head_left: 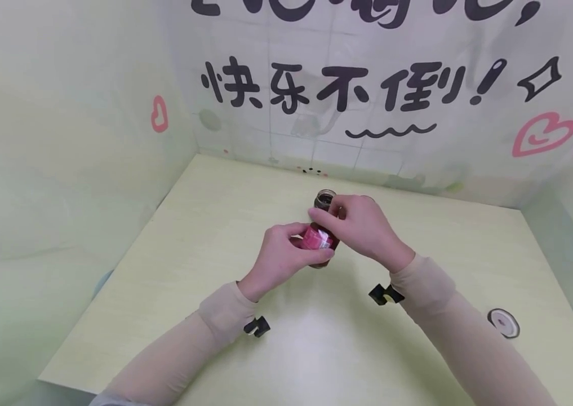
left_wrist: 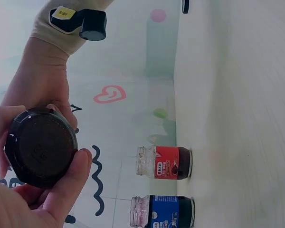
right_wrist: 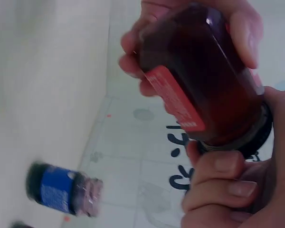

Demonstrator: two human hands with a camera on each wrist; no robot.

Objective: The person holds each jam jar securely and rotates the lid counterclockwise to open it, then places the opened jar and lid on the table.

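Note:
A faceted glass jar with dark contents and a red-pink label (head_left: 318, 239) is held tilted above the table between both hands. My left hand (head_left: 282, 251) grips its body, with fingers and thumb on opposite sides. My right hand (head_left: 364, 225) curls its fingers around the black lid (right_wrist: 251, 138) at the other end. In the left wrist view the jar's dark base (left_wrist: 40, 147) faces the camera. Behind the hands stand two open glass jars, one with a red label (left_wrist: 167, 163) and one with a blue label (left_wrist: 164, 212).
A round lid (head_left: 503, 323), white with a dark rim, lies on the pale table (head_left: 225, 208) at the right, beside the right forearm. A printed wall sheet (head_left: 306, 129) borders the table's back edge, with side sheets at left and right. Small black cameras hang at both wrists.

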